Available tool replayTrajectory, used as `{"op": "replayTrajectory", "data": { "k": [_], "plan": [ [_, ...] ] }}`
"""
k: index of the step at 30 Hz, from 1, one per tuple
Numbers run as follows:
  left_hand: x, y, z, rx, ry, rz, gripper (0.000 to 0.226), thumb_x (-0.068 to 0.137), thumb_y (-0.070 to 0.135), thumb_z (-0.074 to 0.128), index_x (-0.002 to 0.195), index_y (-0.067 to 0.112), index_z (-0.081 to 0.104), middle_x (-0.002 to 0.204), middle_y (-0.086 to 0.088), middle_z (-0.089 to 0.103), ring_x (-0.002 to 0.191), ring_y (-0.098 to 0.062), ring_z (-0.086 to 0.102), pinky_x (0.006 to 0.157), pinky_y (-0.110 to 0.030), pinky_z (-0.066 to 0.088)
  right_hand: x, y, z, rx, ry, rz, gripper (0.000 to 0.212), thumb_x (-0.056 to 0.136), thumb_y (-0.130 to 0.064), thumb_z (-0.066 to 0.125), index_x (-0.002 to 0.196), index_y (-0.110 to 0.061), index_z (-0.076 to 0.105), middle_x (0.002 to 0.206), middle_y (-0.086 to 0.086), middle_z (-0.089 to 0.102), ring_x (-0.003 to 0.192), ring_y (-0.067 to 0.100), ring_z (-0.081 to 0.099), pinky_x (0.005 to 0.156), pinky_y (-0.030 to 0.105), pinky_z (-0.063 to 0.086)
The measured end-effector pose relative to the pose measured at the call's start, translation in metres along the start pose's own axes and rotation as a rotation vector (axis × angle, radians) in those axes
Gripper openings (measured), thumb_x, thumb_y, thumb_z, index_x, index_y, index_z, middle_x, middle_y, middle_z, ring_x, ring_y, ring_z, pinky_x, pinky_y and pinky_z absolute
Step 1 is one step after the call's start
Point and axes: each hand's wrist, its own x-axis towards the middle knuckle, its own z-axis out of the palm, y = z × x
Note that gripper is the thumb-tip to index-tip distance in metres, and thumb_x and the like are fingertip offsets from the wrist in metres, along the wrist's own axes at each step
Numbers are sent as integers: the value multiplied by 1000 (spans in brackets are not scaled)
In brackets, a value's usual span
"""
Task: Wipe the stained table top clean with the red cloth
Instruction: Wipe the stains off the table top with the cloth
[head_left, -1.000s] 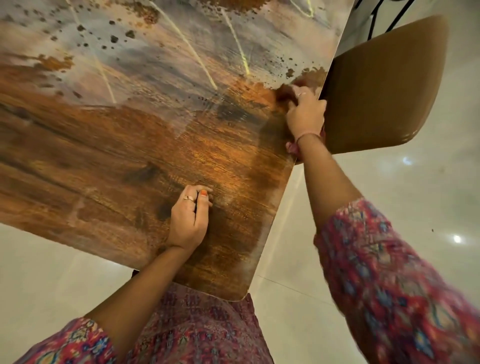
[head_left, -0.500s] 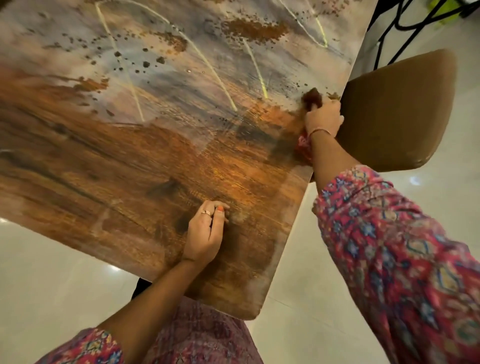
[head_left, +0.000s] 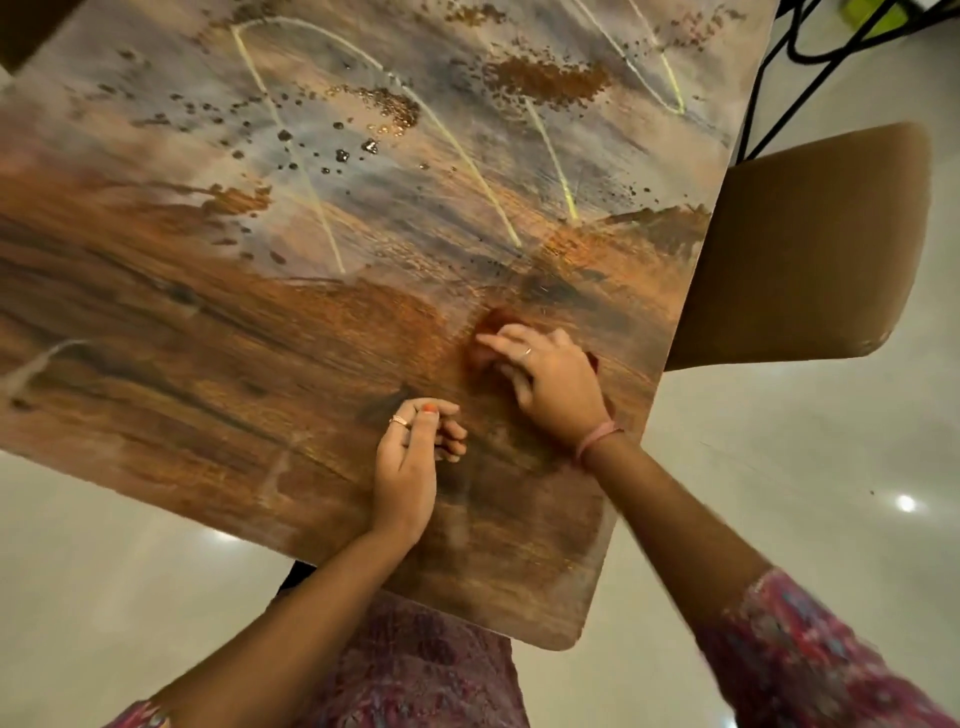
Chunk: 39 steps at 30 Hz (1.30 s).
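Note:
The wooden table top (head_left: 218, 395) fills most of the view. Brown stains (head_left: 545, 78), dark droplets and yellow streaks cover its far half; the near half shows bare wood grain. The red cloth (head_left: 491, 332) lies bunched on the table right of centre, mostly hidden under my right hand (head_left: 550, 379), whose curled fingers grip it and press it to the wood. My left hand (head_left: 410, 462) rests on the table just left of it, fingers loosely curled, holding nothing.
A tan chair seat (head_left: 800, 249) stands against the table's right edge. Black cables (head_left: 810, 57) run over the floor at the top right. Pale glossy floor tiles (head_left: 104, 571) surround the table. The table's near right corner (head_left: 561, 634) is rounded.
My right hand has swept the cloth from the table's right edge by the chair back toward the middle, close to my left hand. The left hand has stayed put.

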Motion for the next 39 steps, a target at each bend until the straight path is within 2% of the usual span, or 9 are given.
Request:
{"op": "replayTrajectory", "data": {
  "k": [3,6,10,13,17,24,32,35,39],
  "plan": [
    [5,20,-26,59,-74,20,28,101,12,38,89,17,62,70,7,63,64,-11,59,59,-22,49,58,62,-27,-5,189,463,39,95,-15,48,132,-24,55,135,5,54,123,28,47,106,41,35],
    [11,37,-50,67,-43,15,30,101,12,39,87,20,65,71,6,64,67,-12,60,60,-22,50,95,74,-41,105,331,867,39,98,-16,43,135,-19,52,136,12,49,123,33,45,102,31,30],
    [20,56,-73,42,35,-11,34,100,12,40,83,23,66,70,5,65,69,-11,61,61,-22,51,87,-41,8,49,369,567,41,93,-7,44,131,-16,56,133,9,53,112,34,48,95,36,29],
    [30,69,-87,61,61,-49,31,100,13,40,85,19,65,70,6,65,69,-9,61,60,-21,51,23,-145,53,57,131,227,45,89,-16,44,131,-24,55,130,3,56,98,30,54,85,38,39],
    [42,90,-102,97,25,-68,28,100,14,40,87,17,65,67,8,65,66,-8,61,59,-20,51,-2,-145,52,89,63,51,43,89,-18,46,129,-28,57,126,-1,59,85,26,52,71,40,48],
    [56,108,-145,114,18,-66,27,101,14,40,88,15,64,72,3,64,68,-9,60,61,-21,50,89,9,-8,80,393,958,38,94,-16,49,131,-13,56,131,15,54,120,34,47,104,38,28],
    [63,107,-168,170,28,-163,27,100,16,42,87,17,66,73,3,65,68,-9,61,62,-25,49,11,-163,61,82,244,569,45,85,-5,60,127,-21,60,122,6,59,91,32,52,86,38,42],
    [70,114,-166,198,-14,-175,25,99,15,43,88,15,66,74,2,65,65,-7,59,57,-18,48,1,-147,53,50,188,482,45,84,-5,60,126,-22,61,122,5,60,91,32,54,84,37,44],
    [74,123,-165,214,-35,-154,24,99,16,43,90,15,65,77,1,64,66,-6,59,55,-15,48,54,-66,25,64,280,715,39,92,-12,51,130,-19,57,133,10,51,118,33,48,100,33,29]
  ]
}}
